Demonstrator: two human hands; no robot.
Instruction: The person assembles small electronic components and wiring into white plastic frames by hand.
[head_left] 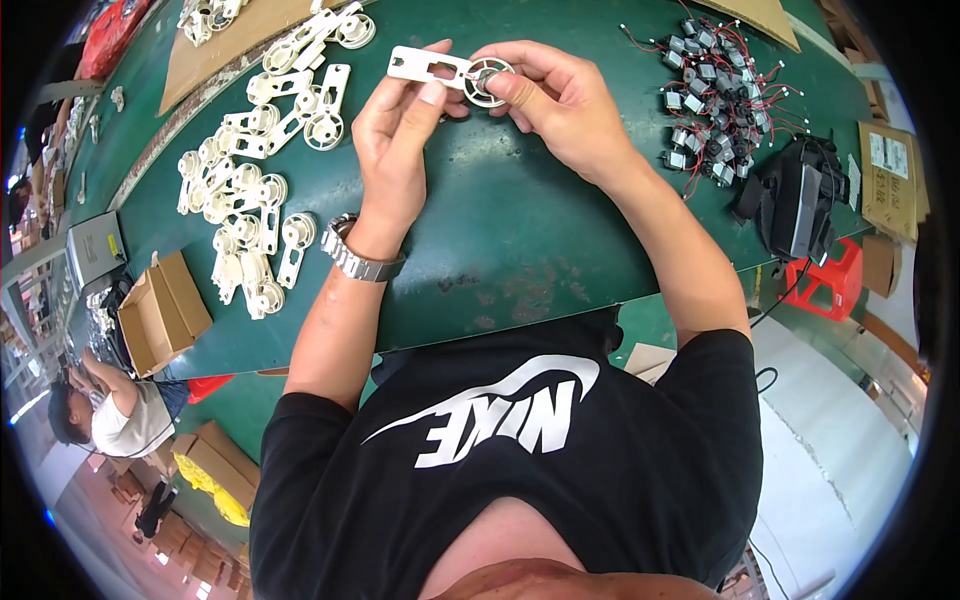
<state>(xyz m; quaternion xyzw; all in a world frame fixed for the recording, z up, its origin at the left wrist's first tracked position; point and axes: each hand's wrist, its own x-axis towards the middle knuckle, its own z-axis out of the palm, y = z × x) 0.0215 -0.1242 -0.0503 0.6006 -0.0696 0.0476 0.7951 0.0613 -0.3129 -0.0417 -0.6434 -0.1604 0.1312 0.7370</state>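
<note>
A cream plastic bracket [412,62] with a slotted flat arm and a round spoked ring at its right end is held up between both hands over the green table. My left hand [400,125] grips the flat arm, its thumb on the near edge. At the ring, my right hand [560,100] is closed, with the thumb pressing a small dark part at the ring's centre; what that part is I cannot make out. Several like cream brackets [245,190] lie piled left of my left hand. To the right sits a heap of small motors [715,100] with red wires.
Beside the motors lies a black bag-like item [800,195]. An open cardboard box [165,312] is at the table's left edge, near a grey metal case [97,250]. A red stool [830,285] stands at right. Another person [115,410] sits at lower left.
</note>
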